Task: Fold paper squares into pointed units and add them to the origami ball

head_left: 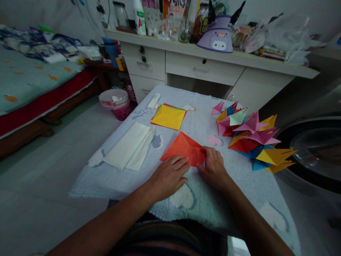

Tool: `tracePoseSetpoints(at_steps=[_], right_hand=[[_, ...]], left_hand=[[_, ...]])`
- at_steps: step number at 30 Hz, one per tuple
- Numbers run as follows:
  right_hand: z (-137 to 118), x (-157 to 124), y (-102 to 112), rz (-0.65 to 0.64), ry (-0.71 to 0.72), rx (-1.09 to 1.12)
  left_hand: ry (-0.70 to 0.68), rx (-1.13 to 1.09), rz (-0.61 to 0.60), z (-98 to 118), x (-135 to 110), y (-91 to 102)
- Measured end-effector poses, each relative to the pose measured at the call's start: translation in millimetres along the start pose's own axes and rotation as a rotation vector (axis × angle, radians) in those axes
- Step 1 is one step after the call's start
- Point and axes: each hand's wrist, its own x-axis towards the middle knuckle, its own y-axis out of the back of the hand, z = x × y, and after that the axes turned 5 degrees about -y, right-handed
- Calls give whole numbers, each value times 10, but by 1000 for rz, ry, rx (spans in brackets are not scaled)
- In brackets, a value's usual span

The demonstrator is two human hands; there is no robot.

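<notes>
A creased orange sheet of origami paper (pixel 183 145) lies on the cloth-covered table in front of me. My left hand (pixel 170 174) rests on its near left edge, palm down, with the fingers stretched out over the paper. At the right corner my right hand (pixel 213 165) has hold of the sheet, thumb at the near side and fingers at the far side. Beyond the sheet is a stack of square papers (pixel 169 117) with a yellow one on top. To the right sits a cluster of folded paper cranes (pixel 247 131) in several colours.
A folded white cloth or tissue (pixel 130 145) and a small white box (pixel 153 101) lie on the table's left part. Behind stands a white desk (pixel 202 67) with jars and a purple hat (pixel 218 33). A pink bin (pixel 117 103) stands on the floor at left, near a bed (pixel 29 81).
</notes>
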Motion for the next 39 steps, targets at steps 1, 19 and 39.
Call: tracePoseSetpoints(at_steps=[1,19,39], right_hand=[[26,2,5,-12,12,17],[-381,81,173,-173,243,422],[-387,17,-67,-69,299,255]], left_hand=[[0,2,-2,-1,0,3],[-11,16,-29,25,31,47],[223,236,41,86,-464,93]])
